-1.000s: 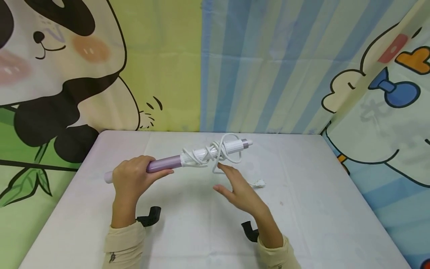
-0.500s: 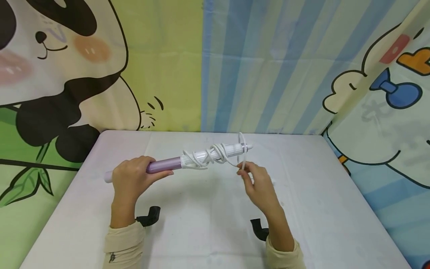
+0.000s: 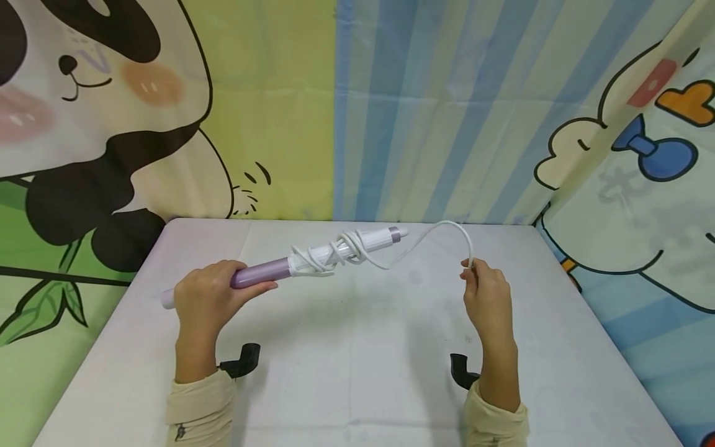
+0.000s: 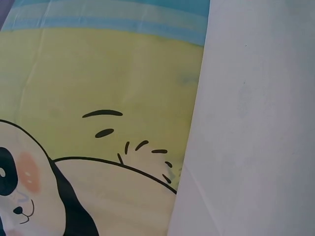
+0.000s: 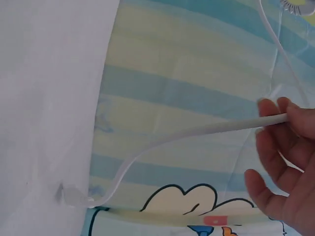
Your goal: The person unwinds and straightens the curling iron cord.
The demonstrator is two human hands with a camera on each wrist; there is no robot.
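Observation:
In the head view my left hand [image 3: 203,301] grips the purple barrel of a curling wand [image 3: 261,273], held slanting up to the right above the table. Its white handle end has a white power cord [image 3: 353,245] wound round it in several loose coils. From the coils the cord runs out in an arc to my right hand [image 3: 489,298], which pinches it between thumb and fingers. In the right wrist view a length of cord goes on from my fingertips [image 5: 266,104] to a white plug [image 5: 74,196] at lower left. The left wrist view shows neither hand nor wand.
The white table [image 3: 357,385] lies below both hands. A yellow panda-print curtain [image 3: 279,124] and a blue striped one [image 3: 436,124] hang behind its far edge. Black curved pieces [image 3: 242,361] stick out at both wrists.
My right hand, first open beside the coils, has pinched the cord and moved right, drawing a loop off over the wand's end into a long free stretch. The left hand has shifted slightly left.

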